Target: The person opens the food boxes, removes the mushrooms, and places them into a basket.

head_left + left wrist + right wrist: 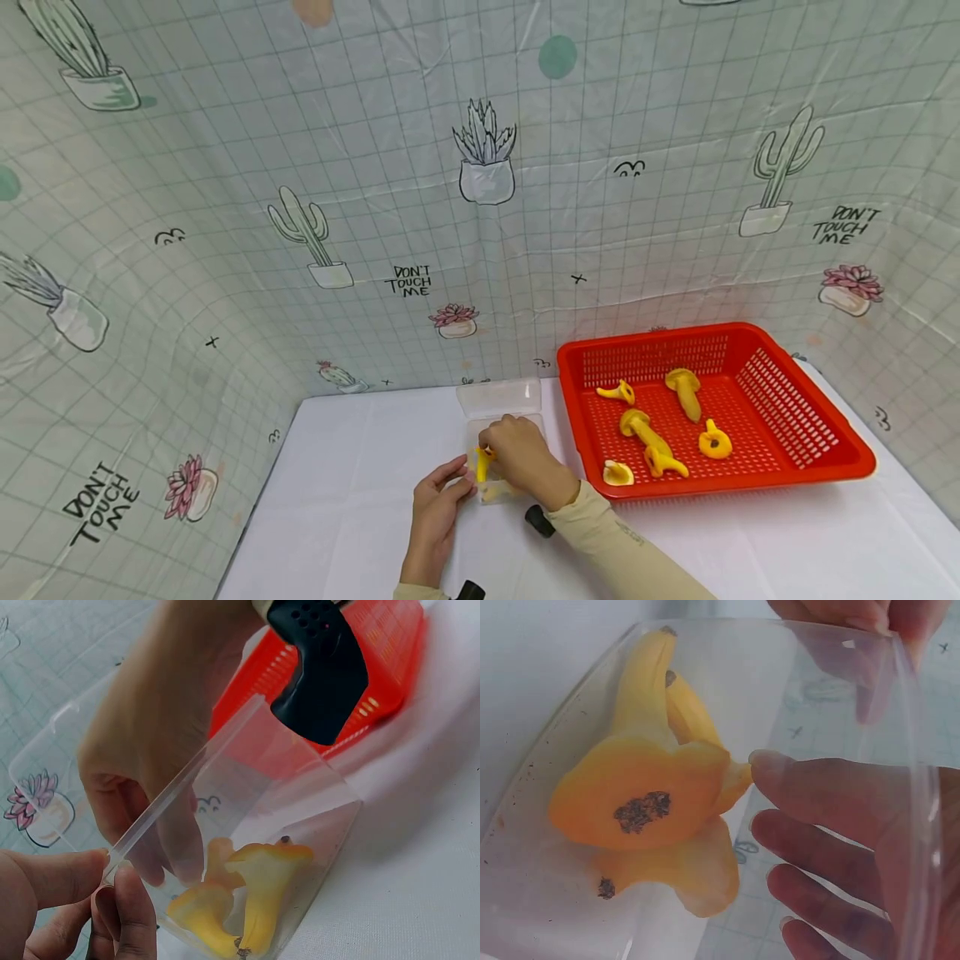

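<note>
A clear plastic box (330, 787) with its lid (498, 398) folded back stands on the table, tilted in both wrist views. My left hand (437, 510) pinches a corner of its rim between thumb and fingers. Inside the box lie several yellow mushrooms (641, 791), bunched at one side, with dark specks on their cut ends. My right hand (517, 454) reaches down into the box from above. Its fingers (829, 844) are spread and loosely bent, with the thumb tip right beside one mushroom and nothing between them.
A red slotted basket (720, 485) stands to the right of the box. In it lie a large yellow mushroom (684, 396) and several others, apart from each other. A white cloth (337, 500) covers the table, and a printed sheet (525, 275) hangs behind and on both sides.
</note>
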A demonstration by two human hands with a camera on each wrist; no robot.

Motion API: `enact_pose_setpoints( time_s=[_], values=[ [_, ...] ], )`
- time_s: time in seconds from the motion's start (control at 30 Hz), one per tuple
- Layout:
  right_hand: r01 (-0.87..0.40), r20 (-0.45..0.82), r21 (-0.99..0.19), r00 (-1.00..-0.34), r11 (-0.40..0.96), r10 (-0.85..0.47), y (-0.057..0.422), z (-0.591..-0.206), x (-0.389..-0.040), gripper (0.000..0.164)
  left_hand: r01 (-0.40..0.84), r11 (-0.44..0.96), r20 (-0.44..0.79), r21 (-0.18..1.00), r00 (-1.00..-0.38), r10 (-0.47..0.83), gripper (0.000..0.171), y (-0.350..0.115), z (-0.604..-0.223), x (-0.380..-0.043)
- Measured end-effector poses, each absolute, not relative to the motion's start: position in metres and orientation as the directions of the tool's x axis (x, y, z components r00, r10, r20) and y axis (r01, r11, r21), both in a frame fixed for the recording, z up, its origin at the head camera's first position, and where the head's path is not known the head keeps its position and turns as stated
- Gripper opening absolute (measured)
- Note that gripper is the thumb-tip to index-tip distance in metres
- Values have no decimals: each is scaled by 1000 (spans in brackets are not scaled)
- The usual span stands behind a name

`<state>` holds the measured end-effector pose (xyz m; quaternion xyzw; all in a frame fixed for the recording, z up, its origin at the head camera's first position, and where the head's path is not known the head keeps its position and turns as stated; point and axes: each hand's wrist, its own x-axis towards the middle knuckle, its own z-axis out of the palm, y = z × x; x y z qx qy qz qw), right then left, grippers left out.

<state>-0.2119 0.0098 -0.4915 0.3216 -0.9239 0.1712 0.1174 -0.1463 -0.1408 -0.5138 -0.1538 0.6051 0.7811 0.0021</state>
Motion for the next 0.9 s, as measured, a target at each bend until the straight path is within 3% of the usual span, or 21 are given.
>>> enact_pose_setpoints(
  time_s=[0.9],
  values=[
    [-651, 358, -78, -725, 755, -589, 1, -497, -218, 17, -175, -279, -230, 944, -956, -180, 42, -142, -518, -146]
  ],
)
